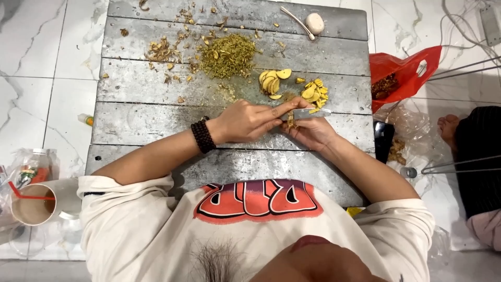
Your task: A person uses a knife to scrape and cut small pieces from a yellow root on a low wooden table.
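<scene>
Both hands met over the middle of the grey plank desk (156,125), toward its near edge. The right hand (313,133) lay palm up, its grip closed round a knife handle hidden in the fist, so that the knife blade (312,113) ran roughly parallel to the desk's near edge and pointed toward the right edge. The left hand (245,121), with a dark bead bracelet (202,136) at the wrist, reached in from the left; its grip was pressed together, thumb and forefinger pinching a small brownish root piece (290,123) that hung just under the blade's heel, touching or nearly touching it. The piece therefore lay between the two hands, its long axis crossing the blade, and the left hand was the nearer to it.

Just beyond the blade, toward the far edge, lay two heaps of yellow slices (272,82) and yellow chunks (314,93), the chunks almost touching the blade. Farther off was a mound of green-brown shreds (227,55), with peel scraps (162,51) to its left. Bare planks stretched toward the left edge and along the near edge. A red plastic bag (404,73) sat on the floor off the right edge.
</scene>
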